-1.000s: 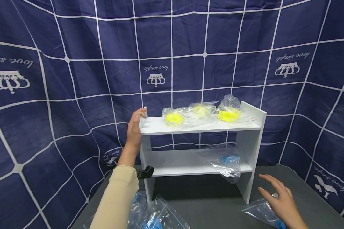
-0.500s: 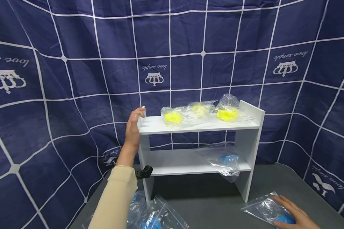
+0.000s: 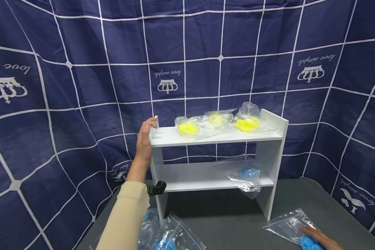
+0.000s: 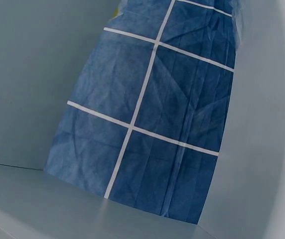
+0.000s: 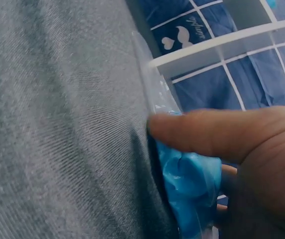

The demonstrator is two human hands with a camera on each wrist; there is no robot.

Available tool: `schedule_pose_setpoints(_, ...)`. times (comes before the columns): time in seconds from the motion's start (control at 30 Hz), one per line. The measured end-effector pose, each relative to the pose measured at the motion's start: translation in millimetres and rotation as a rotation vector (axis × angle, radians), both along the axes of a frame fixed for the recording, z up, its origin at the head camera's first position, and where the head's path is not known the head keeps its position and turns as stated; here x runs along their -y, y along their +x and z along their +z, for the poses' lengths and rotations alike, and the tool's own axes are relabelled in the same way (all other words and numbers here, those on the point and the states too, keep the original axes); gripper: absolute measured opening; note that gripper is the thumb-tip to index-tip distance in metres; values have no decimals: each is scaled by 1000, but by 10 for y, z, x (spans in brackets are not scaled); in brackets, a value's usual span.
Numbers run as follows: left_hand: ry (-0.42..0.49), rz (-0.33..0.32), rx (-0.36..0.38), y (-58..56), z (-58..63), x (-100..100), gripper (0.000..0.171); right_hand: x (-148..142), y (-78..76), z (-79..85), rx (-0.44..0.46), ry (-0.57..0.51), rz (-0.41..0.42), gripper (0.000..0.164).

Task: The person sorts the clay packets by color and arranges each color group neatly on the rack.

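My left hand (image 3: 144, 141) grips the upper left side panel of a small white two-tier shelf (image 3: 187, 175), fingers hooked over its top edge. At the lower right, my right hand (image 3: 323, 239) is on a clear zip bag (image 3: 289, 226) with a soft blue lump (image 3: 309, 242) in it, lying on the dark surface. In the right wrist view, the thumb (image 5: 197, 130) lies along one side of the blue lump (image 5: 187, 179) and fingertips show on the other side. The left wrist view shows the shelf's pale boards and blue cloth, no fingers.
Bags with yellow lumps (image 3: 188, 129) lie on the top board. One bag with a blue lump (image 3: 249, 173) hangs partly over the middle board's edge. More blue-lump bags (image 3: 175, 236) lie at the shelf's left foot. A blue checked curtain (image 3: 203, 38) surrounds the back and sides.
My right hand has come down and to the right from above the surface onto the blue-lump bag, its fingers closing in on it. The left hand stays on the shelf panel.
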State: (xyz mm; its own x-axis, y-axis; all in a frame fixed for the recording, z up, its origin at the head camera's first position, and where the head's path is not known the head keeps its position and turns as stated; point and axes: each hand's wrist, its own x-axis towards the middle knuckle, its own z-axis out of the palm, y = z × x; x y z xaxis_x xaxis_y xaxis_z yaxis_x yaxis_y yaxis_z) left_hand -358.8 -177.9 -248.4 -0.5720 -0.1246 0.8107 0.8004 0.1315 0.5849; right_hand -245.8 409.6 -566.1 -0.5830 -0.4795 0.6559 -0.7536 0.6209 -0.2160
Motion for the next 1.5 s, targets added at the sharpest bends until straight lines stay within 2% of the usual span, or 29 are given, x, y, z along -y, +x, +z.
schedule_pose_setpoints(0.1,8,-8,-6,-11,-1,2,45,3,45,19,14,19,-110,83)
schedule_pose_setpoints(0.2,14,-14,-4,-20,2,1,43,-9,75,41,42,27,-168,76)
schedule_pose_setpoints(0.27,17,-18,2,-19,4,0,37,-17,84,56,38,34,-178,74)
schedule_pose_setpoints(0.37,22,-16,9,-14,3,2,30,-18,65,70,7,9,-104,75)
schedule_pose_setpoints(0.43,28,-15,7,-9,4,1,28,-18,24,77,-29,2,-5,75)
schedule_pose_setpoints(0.6,26,-21,-12,-2,21,-17,42,-2,-85,137,-46,37,252,72)
schedule_pose_setpoints(0.7,25,-27,-19,-7,25,-24,47,66,-113,214,-38,61,346,70)
schedule_pose_setpoints(0.9,25,-20,-23,-20,13,-10,38,341,-25,480,156,56,448,66)
schedule_pose_setpoints(1.07,25,-16,-28,-24,14,-4,41,659,44,744,216,42,562,64)
schedule_pose_setpoints(1.17,24,-17,-26,-27,14,-5,42,828,103,908,271,33,607,67)
schedule_pose_setpoints(1.27,24,-18,-25,-23,17,-6,38,993,168,1091,314,46,614,68)
schedule_pose_setpoints(1.4,25,-24,-23,-20,15,-3,35,1231,283,1405,550,50,556,63)
schedule_pose_setpoints(1.47,26,-27,-23,-21,14,-3,39,1347,361,1574,697,20,505,60)
schedule_pose_setpoints(1.5,26,-28,-23,-22,11,-3,40,1397,385,1644,743,-2,506,60)
